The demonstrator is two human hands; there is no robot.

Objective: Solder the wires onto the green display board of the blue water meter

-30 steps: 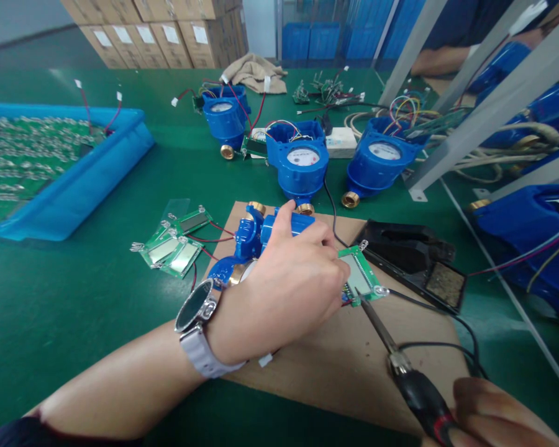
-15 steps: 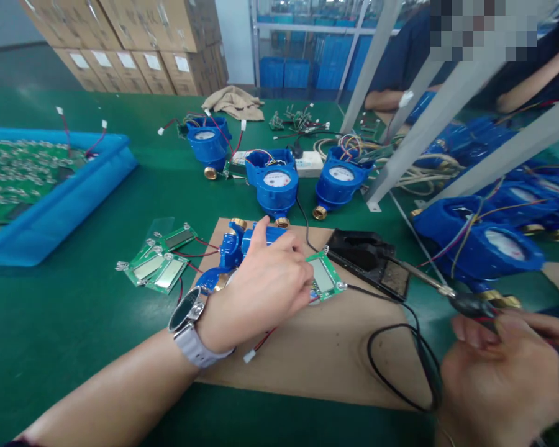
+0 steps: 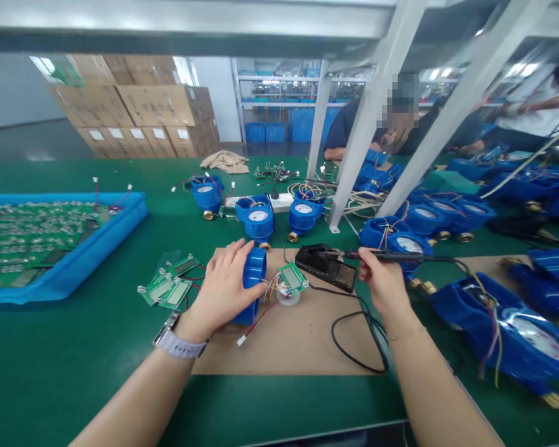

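Observation:
My left hand [image 3: 226,288], with a watch at its wrist, is wrapped over a blue water meter [image 3: 256,266] lying on its side. Coloured wires run from this meter to a small green circuit board with a display [image 3: 290,277], above a round whitish piece [image 3: 289,299]. A red and black lead with a white plug [image 3: 241,340] trails toward me. In my right hand [image 3: 384,282] is a soldering iron [image 3: 395,255], gripped near its front. Its tip end reaches the black iron stand [image 3: 323,266]; whether it sits inside I cannot tell.
Cardboard [image 3: 302,354] lies under the work, with a black cable loop [image 3: 354,357] on it. Display boards [image 3: 174,292] and a blue tray [image 3: 88,254] are left. More water meters [image 3: 258,217] stand behind and right. Metal posts [image 3: 368,118] rise beyond; a person's arm [image 3: 338,153] shows there.
The soldering iron has moved left from the right side to the stand. My left hand now grips the meter's blue housing, its thumb toward the wires. The view has tilted up.

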